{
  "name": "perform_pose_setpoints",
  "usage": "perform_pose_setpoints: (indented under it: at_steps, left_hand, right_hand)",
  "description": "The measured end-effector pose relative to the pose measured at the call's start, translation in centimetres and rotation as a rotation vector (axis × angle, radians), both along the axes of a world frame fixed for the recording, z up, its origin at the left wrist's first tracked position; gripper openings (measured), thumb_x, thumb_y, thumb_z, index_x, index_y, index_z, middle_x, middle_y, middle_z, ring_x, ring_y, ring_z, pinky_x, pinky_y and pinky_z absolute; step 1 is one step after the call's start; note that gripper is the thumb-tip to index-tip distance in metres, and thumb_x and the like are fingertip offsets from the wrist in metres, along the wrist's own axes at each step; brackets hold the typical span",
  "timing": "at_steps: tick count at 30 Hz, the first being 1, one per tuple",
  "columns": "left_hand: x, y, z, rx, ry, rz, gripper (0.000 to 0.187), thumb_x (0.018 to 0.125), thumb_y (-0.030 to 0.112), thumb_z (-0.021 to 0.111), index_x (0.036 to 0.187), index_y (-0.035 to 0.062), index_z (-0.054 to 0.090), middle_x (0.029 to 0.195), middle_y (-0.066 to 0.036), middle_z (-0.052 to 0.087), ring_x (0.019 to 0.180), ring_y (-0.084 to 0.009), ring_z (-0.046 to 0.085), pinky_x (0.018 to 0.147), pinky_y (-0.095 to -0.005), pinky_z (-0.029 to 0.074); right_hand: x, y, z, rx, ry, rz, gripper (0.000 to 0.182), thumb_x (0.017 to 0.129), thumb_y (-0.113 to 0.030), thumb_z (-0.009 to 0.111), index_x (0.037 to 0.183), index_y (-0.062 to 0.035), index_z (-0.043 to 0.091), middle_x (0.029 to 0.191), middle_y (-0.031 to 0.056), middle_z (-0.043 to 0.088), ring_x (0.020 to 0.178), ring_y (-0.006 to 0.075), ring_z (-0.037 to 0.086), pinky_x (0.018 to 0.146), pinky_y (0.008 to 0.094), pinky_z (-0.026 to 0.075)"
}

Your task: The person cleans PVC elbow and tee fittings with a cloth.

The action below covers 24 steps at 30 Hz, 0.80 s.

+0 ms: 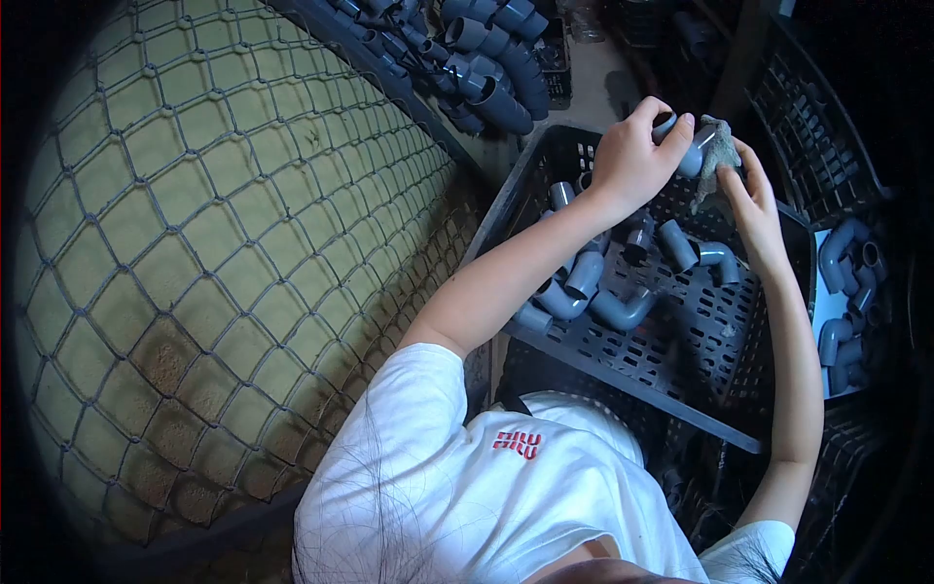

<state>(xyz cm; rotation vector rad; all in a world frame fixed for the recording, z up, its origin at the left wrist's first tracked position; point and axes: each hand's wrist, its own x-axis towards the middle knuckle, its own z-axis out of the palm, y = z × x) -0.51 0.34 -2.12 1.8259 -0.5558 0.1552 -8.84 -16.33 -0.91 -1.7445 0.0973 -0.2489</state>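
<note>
My left hand is closed around a grey plastic pipe elbow, held up above a black crate. Its fingers hide part of the fitting. In my right hand is a crumpled grey-green rag, which touches the fitting's end. Under both hands stands the black perforated crate. Several grey pipe elbows lie loose inside it, mostly toward its left side.
Left of me, wire mesh covers a large pale green surface. Grey pipe fittings are heaped at the top. On the right, more elbows sit in a light-coloured container beside another black crate.
</note>
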Motion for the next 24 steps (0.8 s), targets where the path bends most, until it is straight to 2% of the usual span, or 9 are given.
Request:
perform_pose_setpoints:
  at_steps: [2, 9, 13, 14, 18, 21, 22, 23, 24]
  left_hand:
    - [0.2, 0.1, 0.4, 0.019, -0.036, -0.001, 0.041, 0.096, 0.045, 0.060, 0.100, 0.0034, 0.062, 0.063, -0.008, 0.064, 0.052, -0.0148, 0.065, 0.049, -0.0281, 0.048]
    - [-0.4, 0.0, 0.3, 0.165, -0.318, -0.017, 0.041, 0.092, 0.046, 0.062, 0.100, 0.0059, 0.063, 0.064, -0.011, 0.066, 0.059, -0.0272, 0.069, 0.054, -0.0331, 0.052]
    - [-1.2, 0.0, 0.7, 0.280, -0.414, -0.110, 0.041, 0.090, 0.049, 0.065, 0.105, 0.0112, 0.061, 0.065, -0.012, 0.066, 0.063, -0.0298, 0.070, 0.056, -0.0359, 0.054]
    - [-1.2, 0.1, 0.7, 0.391, -0.503, -0.119, 0.047, 0.088, 0.054, 0.065, 0.110, 0.0118, 0.061, 0.080, -0.013, 0.070, 0.070, -0.0281, 0.071, 0.059, -0.0365, 0.055]
    - [-0.3, 0.1, 0.2, 0.490, -0.784, -0.113, 0.053, 0.089, 0.057, 0.062, 0.116, 0.0114, 0.060, 0.095, -0.014, 0.069, 0.079, -0.0264, 0.069, 0.063, -0.0384, 0.055]
    - [-0.4, -0.4, 0.2, 0.241, -0.558, -0.108, 0.075, 0.096, 0.061, 0.048, 0.146, 0.0067, 0.033, 0.109, -0.016, 0.063, 0.089, -0.0257, 0.065, 0.066, -0.0342, 0.054]
    - [-0.4, -0.6, 0.5, 0.142, -0.098, -0.257, 0.082, 0.098, 0.064, 0.040, 0.150, 0.0026, 0.021, 0.111, -0.016, 0.063, 0.092, -0.0249, 0.067, 0.066, -0.0316, 0.054]
    - [-1.0, -0.8, 0.8, -0.005, 0.330, -0.309, 0.076, 0.100, 0.062, 0.037, 0.145, 0.0014, 0.031, 0.104, -0.014, 0.065, 0.088, -0.0209, 0.069, 0.064, -0.0295, 0.055]
    - [-0.7, -0.5, 1.0, -0.056, 0.496, -0.418, 0.070, 0.101, 0.058, 0.038, 0.143, 0.0017, 0.036, 0.103, -0.013, 0.065, 0.085, -0.0191, 0.070, 0.062, -0.0275, 0.054]
  right_hand:
    - [0.3, -1.2, -0.1, 0.035, 0.016, 0.058, 0.048, 0.095, -0.025, 0.067, 0.133, 0.0002, 0.052, 0.114, 0.0078, 0.063, 0.097, 0.0093, 0.062, 0.083, 0.0236, 0.050]
    - [-0.3, -1.4, 1.8, -0.118, 0.230, 0.081, 0.038, 0.094, -0.039, 0.068, 0.109, -0.0035, 0.069, 0.081, -0.0039, 0.063, 0.069, 0.0009, 0.054, 0.059, 0.0180, 0.038]
    - [0.0, -2.0, 1.6, -0.070, 0.258, 0.075, 0.037, 0.095, -0.041, 0.066, 0.103, -0.0052, 0.070, 0.076, -0.0060, 0.061, 0.064, -0.0004, 0.051, 0.056, 0.0176, 0.036]
    - [0.0, -1.7, 1.6, -0.052, 0.258, 0.013, 0.037, 0.095, -0.041, 0.065, 0.103, -0.0059, 0.070, 0.075, -0.0064, 0.060, 0.063, -0.0008, 0.051, 0.055, 0.0173, 0.035]
    - [0.5, -2.5, -0.2, 0.084, 0.192, -0.048, 0.033, 0.098, -0.037, 0.063, 0.106, -0.0052, 0.070, 0.080, -0.0045, 0.061, 0.071, 0.0005, 0.054, 0.062, 0.0171, 0.039]
    - [0.8, -1.3, 0.4, 0.052, -0.085, -0.202, 0.030, 0.099, -0.030, 0.062, 0.110, -0.0033, 0.069, 0.090, -0.0018, 0.062, 0.083, 0.0038, 0.058, 0.076, 0.0190, 0.045]
    - [1.2, -1.9, -0.2, 0.015, -0.172, -0.187, 0.027, 0.098, -0.023, 0.063, 0.114, -0.0020, 0.067, 0.101, 0.0005, 0.064, 0.095, 0.0067, 0.059, 0.086, 0.0221, 0.046]
    - [1.1, -1.6, -0.2, 0.017, -0.173, -0.186, 0.027, 0.098, -0.023, 0.063, 0.114, -0.0020, 0.067, 0.101, 0.0005, 0.064, 0.095, 0.0067, 0.059, 0.086, 0.0221, 0.046]
    - [0.9, -1.2, -0.1, 0.064, -0.167, -0.150, 0.026, 0.098, -0.022, 0.064, 0.115, -0.0023, 0.066, 0.103, 0.0007, 0.065, 0.095, 0.0067, 0.059, 0.086, 0.0220, 0.046]
